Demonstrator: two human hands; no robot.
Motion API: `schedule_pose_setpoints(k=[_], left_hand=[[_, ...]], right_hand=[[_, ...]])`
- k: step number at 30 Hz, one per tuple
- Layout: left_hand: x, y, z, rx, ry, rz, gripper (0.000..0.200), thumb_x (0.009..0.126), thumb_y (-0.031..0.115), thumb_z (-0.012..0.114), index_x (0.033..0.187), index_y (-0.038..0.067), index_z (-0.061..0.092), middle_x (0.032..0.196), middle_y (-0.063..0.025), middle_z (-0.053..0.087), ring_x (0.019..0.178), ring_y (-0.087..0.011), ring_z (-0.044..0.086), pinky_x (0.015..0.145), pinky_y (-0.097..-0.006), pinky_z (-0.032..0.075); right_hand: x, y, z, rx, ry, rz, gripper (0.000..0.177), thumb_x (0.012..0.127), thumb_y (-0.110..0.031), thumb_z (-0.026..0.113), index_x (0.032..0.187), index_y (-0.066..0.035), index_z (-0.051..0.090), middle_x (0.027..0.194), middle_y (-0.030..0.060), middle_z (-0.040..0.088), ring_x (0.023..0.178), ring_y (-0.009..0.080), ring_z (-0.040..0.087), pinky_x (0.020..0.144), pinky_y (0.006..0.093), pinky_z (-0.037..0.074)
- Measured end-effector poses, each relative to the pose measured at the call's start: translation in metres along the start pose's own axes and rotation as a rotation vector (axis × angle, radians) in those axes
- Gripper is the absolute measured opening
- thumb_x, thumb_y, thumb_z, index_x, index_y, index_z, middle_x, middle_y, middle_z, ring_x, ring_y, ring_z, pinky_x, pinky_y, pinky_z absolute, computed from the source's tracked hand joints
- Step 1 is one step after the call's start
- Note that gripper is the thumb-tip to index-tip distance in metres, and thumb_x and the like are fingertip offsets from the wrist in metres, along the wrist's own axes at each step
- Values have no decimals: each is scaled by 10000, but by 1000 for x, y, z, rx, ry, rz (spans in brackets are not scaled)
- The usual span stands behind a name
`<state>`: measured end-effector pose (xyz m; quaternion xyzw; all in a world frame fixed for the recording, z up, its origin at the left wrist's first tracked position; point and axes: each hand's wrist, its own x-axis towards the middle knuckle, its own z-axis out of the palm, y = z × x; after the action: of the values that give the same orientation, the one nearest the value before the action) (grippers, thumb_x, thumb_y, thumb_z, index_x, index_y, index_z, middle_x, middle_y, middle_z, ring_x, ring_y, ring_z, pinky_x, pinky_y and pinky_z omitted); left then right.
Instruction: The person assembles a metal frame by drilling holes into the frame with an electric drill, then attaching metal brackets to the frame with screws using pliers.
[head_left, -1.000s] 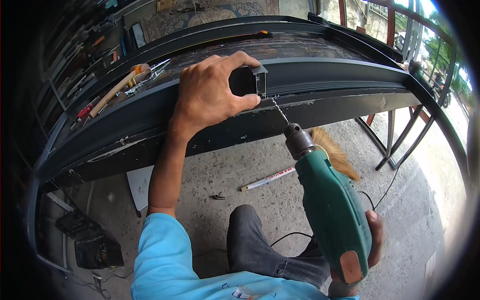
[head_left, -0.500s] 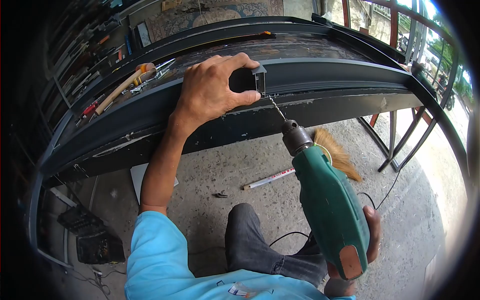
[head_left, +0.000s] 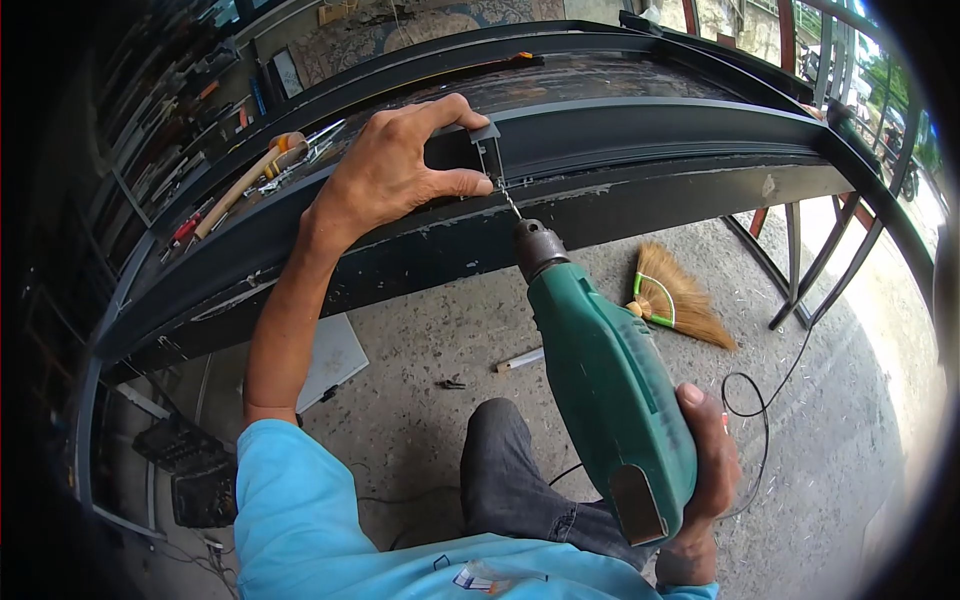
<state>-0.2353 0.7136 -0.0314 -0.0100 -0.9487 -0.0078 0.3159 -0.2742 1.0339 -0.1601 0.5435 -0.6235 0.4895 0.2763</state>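
Note:
My left hand (head_left: pixel 385 170) pinches a short dark metal profile piece (head_left: pixel 487 142) between thumb and fingers, its end face toward me. The piece sits against a long black metal profile (head_left: pixel 650 135) on the bench frame. My right hand (head_left: pixel 712 455) is wrapped round the handle side of a green power drill (head_left: pixel 610 370), mostly hidden behind its body. From the grey chuck (head_left: pixel 540 246) a thin twist bit (head_left: pixel 511 203) points up and left, its tip right at the lower edge of the short piece, close by my left thumb.
A wooden-handled mallet (head_left: pixel 238 190) lies among loose screws on the left of the bench. Behind it is a tape measure (head_left: pixel 525 57). On the floor are a straw broom (head_left: pixel 680 300), a white stick (head_left: pixel 520 360), a pale board (head_left: pixel 335 360) and a looping black cable (head_left: pixel 765 410).
My left hand and the short piece have shifted a little left along the profile. The drill has moved left too, its bit still by the piece, and more of the broom shows.

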Motion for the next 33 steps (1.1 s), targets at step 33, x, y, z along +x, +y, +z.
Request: schedule_pose_setpoints(k=[33], left_hand=[[1, 0, 0, -40, -21, -44, 581, 625, 438, 847, 1071, 125, 644, 1039, -79, 684, 1049, -276, 642, 1010, -443, 450]], right_hand=[[-8, 3, 15, 46, 67, 19, 747, 735, -253, 806, 1306, 72, 453, 757, 136, 651, 619, 205, 645, 535, 322, 499]])
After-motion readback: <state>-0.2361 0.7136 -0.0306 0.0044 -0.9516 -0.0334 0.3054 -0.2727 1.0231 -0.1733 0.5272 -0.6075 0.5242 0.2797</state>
